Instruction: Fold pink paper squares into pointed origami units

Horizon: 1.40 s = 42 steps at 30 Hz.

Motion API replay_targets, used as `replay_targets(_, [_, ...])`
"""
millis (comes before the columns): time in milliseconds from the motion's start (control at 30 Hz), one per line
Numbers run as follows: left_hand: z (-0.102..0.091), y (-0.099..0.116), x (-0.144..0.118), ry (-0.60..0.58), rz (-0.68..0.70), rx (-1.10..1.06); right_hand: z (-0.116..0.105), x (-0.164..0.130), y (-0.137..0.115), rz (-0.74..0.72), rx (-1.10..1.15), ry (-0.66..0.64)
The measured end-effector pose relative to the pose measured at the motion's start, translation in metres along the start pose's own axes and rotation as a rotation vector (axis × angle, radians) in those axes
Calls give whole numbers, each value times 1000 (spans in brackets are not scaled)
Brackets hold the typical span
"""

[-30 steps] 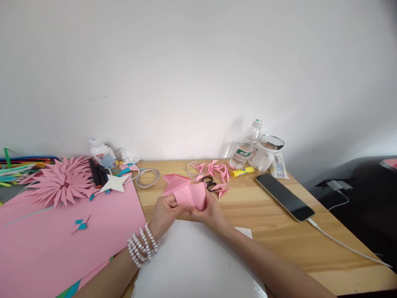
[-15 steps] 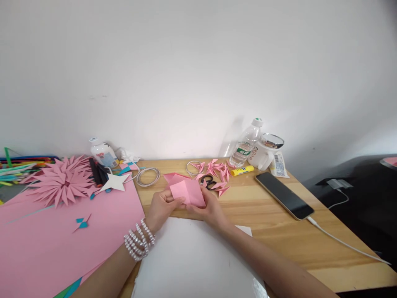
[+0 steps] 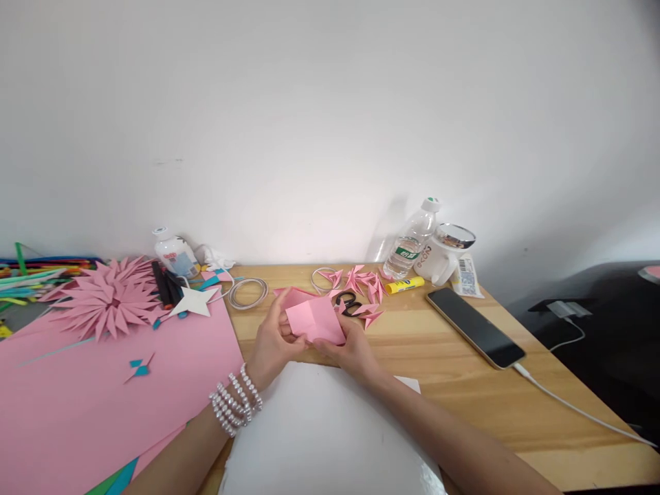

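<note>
Between my two hands is a folded piece of pink paper (image 3: 320,318), raised above the far edge of a white board (image 3: 330,426). My left hand (image 3: 273,342) grips its left side, thumb near the lower edge and fingers reaching up behind. My right hand (image 3: 351,345) pinches the lower right corner, its thumb along the bottom. A crease runs through the near face, and another pink flap shows behind it. Just beyond the right fingers lie black-handled scissors (image 3: 348,303), partly hidden, among several folded pink paper pieces (image 3: 355,278).
A pink paper sheet (image 3: 170,405) carries a spiky pink paper flower (image 3: 111,302) and a white paper star (image 3: 196,300). A coiled cable (image 3: 247,293), glue stick (image 3: 405,285), water bottle (image 3: 411,244), white mug (image 3: 441,258) and charging phone (image 3: 475,326) stand or lie on the wooden table.
My left thumb has slid off the face of the pink paper to its lower edge, and the left fingers have moved up its far side. The view has shifted slightly.
</note>
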<state>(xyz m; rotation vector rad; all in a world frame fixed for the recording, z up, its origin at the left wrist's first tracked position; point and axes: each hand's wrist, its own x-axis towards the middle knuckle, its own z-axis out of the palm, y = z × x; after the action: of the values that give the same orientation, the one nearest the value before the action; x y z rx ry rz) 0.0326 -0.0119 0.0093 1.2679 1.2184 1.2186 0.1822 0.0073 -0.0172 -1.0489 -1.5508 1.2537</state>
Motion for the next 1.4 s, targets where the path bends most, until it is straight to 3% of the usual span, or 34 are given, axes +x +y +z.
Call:
replay_targets(233, [-3, 7, 3, -14, -93, -86, -3, 3, 2, -7, 1, 3])
replay_targets(467, [-12, 10, 7, -91, -86, -178, -6, 5, 2, 35, 91, 49])
replay_targets(667, [-9, 5, 5, -190, -148, -30, 1, 2, 6, -42, 173, 30])
replay_targets(800, [-13, -1, 8, 29, -175, 82, 3, -3, 5, -105, 207, -39])
replay_targets(900, [-19, -1, 12, 189, -164, 216, 1, -4, 4, -221, 68, -32])
replay_targets(1067, [-19, 6, 12, 89, -157, 179, 0, -3, 7, -353, -114, -106])
replay_targets(1233, [-15, 10, 9, -7, -166, 44, 3, -4, 13, -247, -79, -141])
replay_targets(1400, [-15, 8, 9, 21, -132, 53, 4, -7, 13, -217, -96, -170])
